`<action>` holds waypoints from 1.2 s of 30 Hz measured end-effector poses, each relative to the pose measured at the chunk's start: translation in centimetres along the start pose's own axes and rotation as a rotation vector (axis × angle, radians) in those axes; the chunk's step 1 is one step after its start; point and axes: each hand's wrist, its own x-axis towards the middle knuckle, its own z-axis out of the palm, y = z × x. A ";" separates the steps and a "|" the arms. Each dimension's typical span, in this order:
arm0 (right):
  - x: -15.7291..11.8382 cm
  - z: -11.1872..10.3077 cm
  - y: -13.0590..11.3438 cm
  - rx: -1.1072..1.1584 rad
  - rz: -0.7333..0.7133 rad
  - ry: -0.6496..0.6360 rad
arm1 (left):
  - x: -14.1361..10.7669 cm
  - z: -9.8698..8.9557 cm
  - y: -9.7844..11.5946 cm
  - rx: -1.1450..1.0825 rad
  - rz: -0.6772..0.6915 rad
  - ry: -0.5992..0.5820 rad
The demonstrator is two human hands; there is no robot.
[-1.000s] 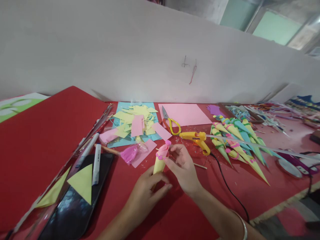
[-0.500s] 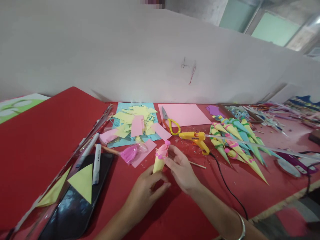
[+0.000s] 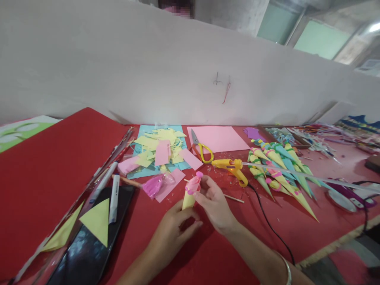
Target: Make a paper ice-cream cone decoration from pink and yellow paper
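A yellow paper cone (image 3: 189,200) with a pink top and small pink balls stands between my hands near the middle. My left hand (image 3: 175,225) is wrapped round its lower part. The fingertips of my right hand (image 3: 214,204) are at its pink rim from the right, closed on the edge. Behind my right hand lies a thin wooden stick (image 3: 234,198). A yellow glue gun (image 3: 233,168) with a long clear stick in it rests on the red table (image 3: 219,261), its black cord running forward. Yellow-handled scissors (image 3: 204,152) lie on a pink sheet (image 3: 228,138).
Finished paper cones (image 3: 282,166) are piled on the right. Yellow and pink paper pieces (image 3: 162,146) lie on a blue sheet at the back. Two markers (image 3: 114,202) and a yellow triangle (image 3: 99,219) rest on a black glossy object (image 3: 86,249) at the left.
The view has tilted up slightly, so things appear a little lower. My hands hold the cone almost as before, with only a slight shift of the fingers.
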 end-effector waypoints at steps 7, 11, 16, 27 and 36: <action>0.2 0.0 0.1 0.059 0.025 -0.021 | -0.1 0.1 -0.5 -0.038 -0.007 -0.011; 0.1 -0.1 0.2 0.068 0.024 -0.048 | -0.3 0.1 -0.7 -0.054 0.011 -0.002; 0.1 0.0 0.2 0.071 0.019 -0.056 | -0.1 0.0 -0.7 -0.080 0.027 0.011; -0.3 -0.1 0.4 0.085 0.054 -0.107 | 0.0 0.3 -0.3 -0.190 -0.045 0.011; -0.2 0.1 0.2 0.077 0.064 -0.055 | 0.1 0.4 -0.2 -0.178 -0.016 0.025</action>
